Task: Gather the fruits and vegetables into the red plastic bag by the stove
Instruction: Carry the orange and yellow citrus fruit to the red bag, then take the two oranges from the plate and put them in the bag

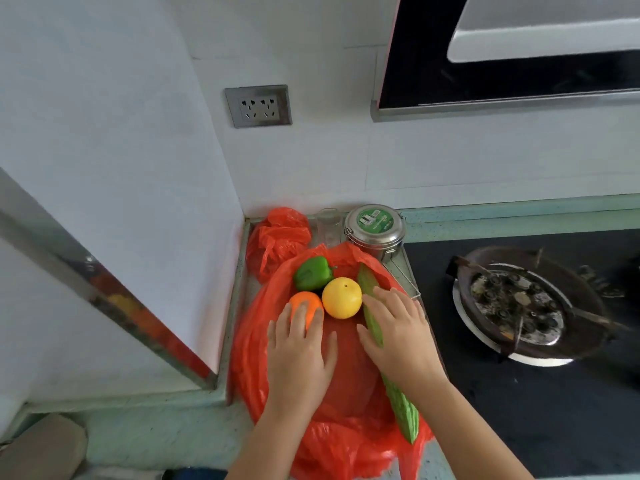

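Observation:
A red plastic bag (263, 344) lies spread flat on the counter left of the stove. On it rest a green bell pepper (311, 277), a yellow round fruit (341, 296), an orange (304, 306) and a long green bitter gourd (401, 407). My left hand (299, 355) lies palm down with its fingertips on the orange. My right hand (398, 336) lies across the middle of the bitter gourd, fingers spread, covering part of it.
A second bunched red bag (278, 237) sits in the back corner beside a clear glass (328, 223) and a steel tin with a green lid (375, 230). A gas burner (519, 306) on the black stove top is at the right. White walls close the left and back.

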The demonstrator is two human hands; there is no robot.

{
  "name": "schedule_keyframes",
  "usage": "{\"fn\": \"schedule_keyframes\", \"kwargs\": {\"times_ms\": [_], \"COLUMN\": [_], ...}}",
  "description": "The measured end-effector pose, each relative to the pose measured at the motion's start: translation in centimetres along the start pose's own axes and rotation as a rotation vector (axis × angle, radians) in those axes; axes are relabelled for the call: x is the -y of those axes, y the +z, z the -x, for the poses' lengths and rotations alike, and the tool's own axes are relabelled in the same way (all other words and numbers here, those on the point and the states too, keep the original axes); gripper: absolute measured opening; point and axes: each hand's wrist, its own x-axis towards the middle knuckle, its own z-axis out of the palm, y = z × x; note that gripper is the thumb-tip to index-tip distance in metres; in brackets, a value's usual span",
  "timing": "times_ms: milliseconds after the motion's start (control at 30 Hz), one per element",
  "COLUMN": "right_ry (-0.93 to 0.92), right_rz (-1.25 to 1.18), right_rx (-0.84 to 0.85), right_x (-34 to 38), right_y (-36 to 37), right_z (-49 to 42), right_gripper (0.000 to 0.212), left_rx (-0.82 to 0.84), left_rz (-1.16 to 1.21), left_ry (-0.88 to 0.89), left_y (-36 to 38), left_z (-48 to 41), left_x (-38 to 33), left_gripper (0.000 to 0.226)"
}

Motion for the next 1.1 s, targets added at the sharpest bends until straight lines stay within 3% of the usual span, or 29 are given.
{"fn": "schedule_keyframes", "kwargs": {"times_ms": [433,700,833,1100], "right_ry": [0.113,0.263,0.357,0.542], "right_rz": [0.016,0.129,0.191,0.335], "right_rx": [-0.177,-0.226,-0.277,-0.439], "right_x": [5.3,7.5,7.7,6.0], "right_y": [-5.1,-6.7,-8.3,-13.0], "right_z": [10.2,18.1,21.4,28.0], "right_gripper": [0.040,0.036,0.039,0.036], "left_rx": [-0.115,-0.027,0.028,0.063], "left_rz": [0.160,0.282,0.336,0.474], "left_ry": [0.272,0.409,0.496,0.761], "left_y": [-5.3,-6.3,-6.6,-6.9], "left_z": [7.5,13.1,14.8,17.2], "left_x": [-2.3,-3.5,-5.4,-12.2], "left_gripper": [0.043,0.043,0.053,0.044]}}
